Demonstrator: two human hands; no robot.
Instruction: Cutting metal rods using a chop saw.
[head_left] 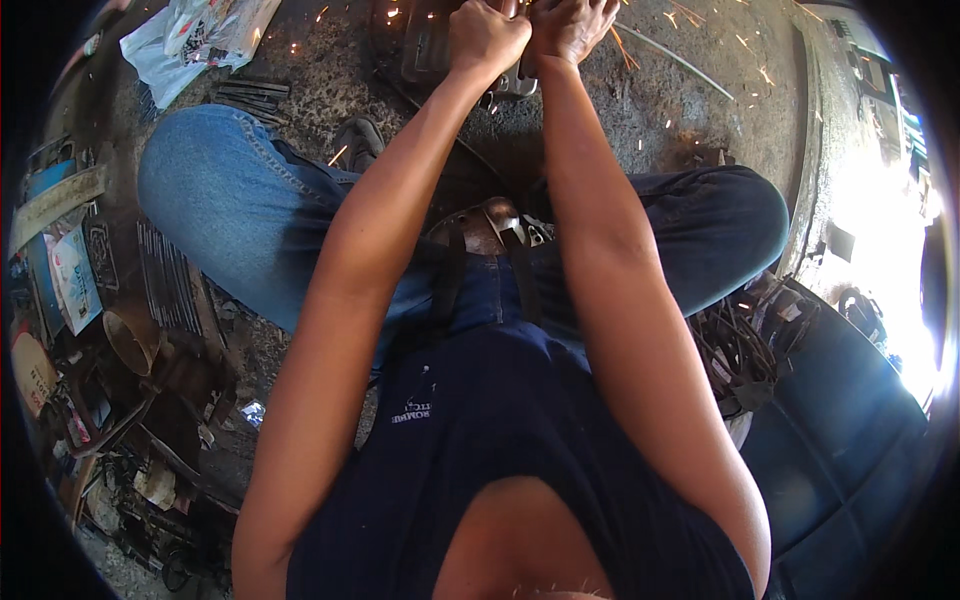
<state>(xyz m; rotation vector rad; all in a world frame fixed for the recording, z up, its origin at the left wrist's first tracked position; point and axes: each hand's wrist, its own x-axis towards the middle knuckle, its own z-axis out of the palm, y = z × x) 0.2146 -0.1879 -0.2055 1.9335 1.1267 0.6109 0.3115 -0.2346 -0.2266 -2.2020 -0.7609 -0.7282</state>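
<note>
Both of my arms stretch out to the top edge of the head view. My left hand (486, 40) is closed, its fingers curled round something that I cannot make out. Right beside it, my right hand (572, 30) is bent over and closed, and what it grips is hidden beneath it. Under and around the hands sits a dark metal machine (425, 62), cut off by the frame, its kind unclear. Orange sparks (625, 48) fly out to both sides of the hands.
A white plastic bag (165, 55) lies at the far left, near dark metal bars (252, 97). Thin rods (168, 275) and scrap lie left of my bent legs. Coiled dark cables (735, 350) lie at the right, beside a dark padded seat (830, 440). A thin rod (680, 62) lies far right.
</note>
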